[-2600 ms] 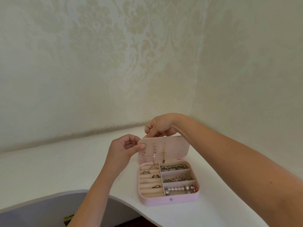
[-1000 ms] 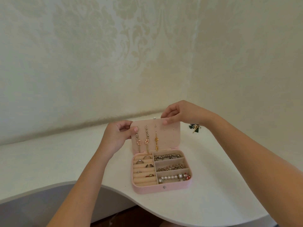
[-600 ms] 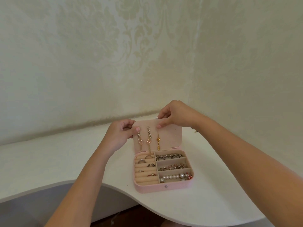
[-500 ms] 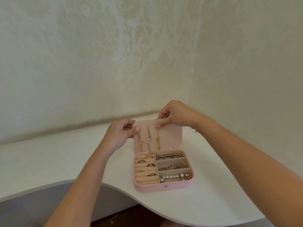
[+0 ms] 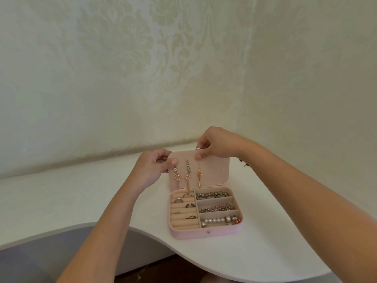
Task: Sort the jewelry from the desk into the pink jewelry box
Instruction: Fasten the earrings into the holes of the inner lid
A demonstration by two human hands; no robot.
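The pink jewelry box (image 5: 206, 233) stands open on the white desk (image 5: 255, 252), its lid (image 5: 214, 170) upright. Three dangling earrings hang on the lid's inner face; the gold earring (image 5: 199, 178) is the rightmost. My left hand (image 5: 151, 170) pinches the lid's upper left corner. My right hand (image 5: 216, 145) pinches the lid's top edge above the gold earring, thumb on the inner face and fingers behind. Rings sit in the left rolls (image 5: 183, 209). Bead bracelets and a pearl bracelet (image 5: 220, 219) fill the right compartments.
A small dark piece of jewelry (image 5: 244, 164) peeks out behind my right wrist on the desk. The desk fits into a corner of patterned walls. Its curved front edge (image 5: 142, 233) runs just left of and below the box.
My right hand slid left along the lid's top edge to above the gold earring, covering the green item on the desk. My left hand stayed on the lid's corner.
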